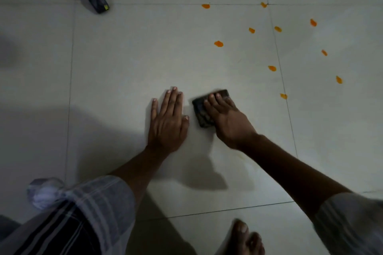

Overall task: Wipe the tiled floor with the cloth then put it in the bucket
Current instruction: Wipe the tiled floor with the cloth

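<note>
Tiles (pixel 124 58) (orange stains (pixel 218 43)) beyond cloth (pixel 202 114).

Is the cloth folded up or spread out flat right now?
Folded: the cloth is a small compact dark pad under the right hand, fingers pressing it on the floor.

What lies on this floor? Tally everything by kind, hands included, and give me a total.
Orange bits: 12
Cloth: 1
Hands: 2, left hand flat on the tile, right hand pressing the cloth
Bare foot: 1
Dark stand leg: 1
Total: 17
</note>
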